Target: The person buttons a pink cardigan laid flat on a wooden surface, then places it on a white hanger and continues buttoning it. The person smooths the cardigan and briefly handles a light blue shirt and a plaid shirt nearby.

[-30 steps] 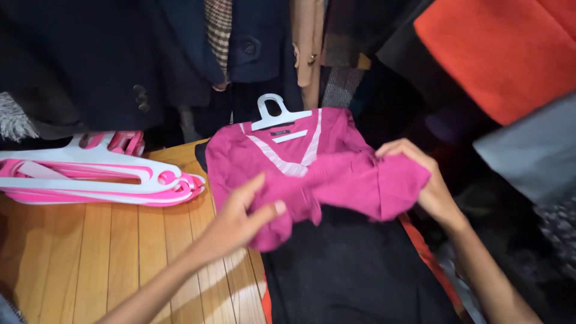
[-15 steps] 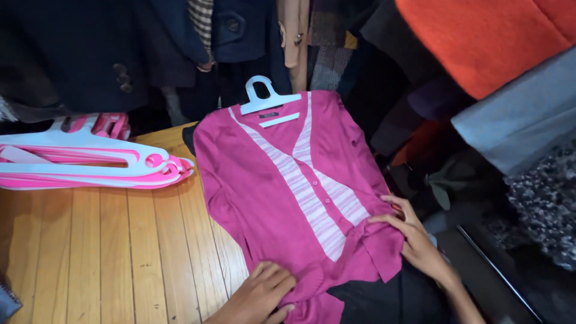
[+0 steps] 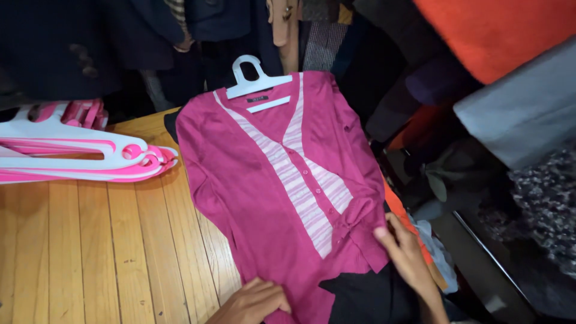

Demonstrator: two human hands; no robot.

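Spreading a pink cardigan (image 3: 264, 198) flat on the wooden worktop (image 3: 78, 252), its neck still on a white hanger (image 3: 255, 81) at the far edge, beside a stack of pink and white hangers (image 3: 78, 156). Pressing the bottom hem with the left hand (image 3: 255, 303), fingers curled on the cloth, and pinching the lower right front edge with the right hand (image 3: 405, 255). Judging the smoothing step under way; next, likely needing the hem pulled straight over the black garment (image 3: 366, 297) beneath.
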